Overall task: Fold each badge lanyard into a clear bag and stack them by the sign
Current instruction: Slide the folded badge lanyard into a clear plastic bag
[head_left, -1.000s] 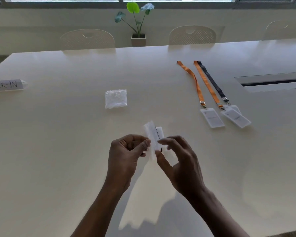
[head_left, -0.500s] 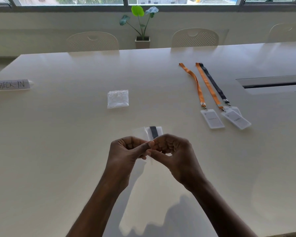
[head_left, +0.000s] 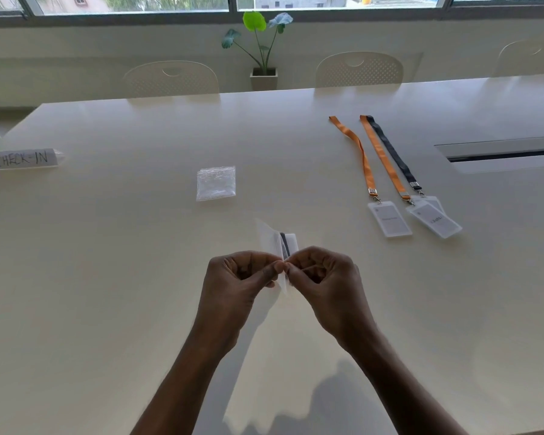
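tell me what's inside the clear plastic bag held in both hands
Through the clear plastic bag a dark lanyard strap shows against a white badge card. The left hand and right hand pinch the bag and cover its lower part.

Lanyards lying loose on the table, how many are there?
3, side by side at the right: an orange lanyard, a second orange lanyard, a dark lanyard. A fourth lanyard sits folded in the clear bag held by the left hand and right hand.
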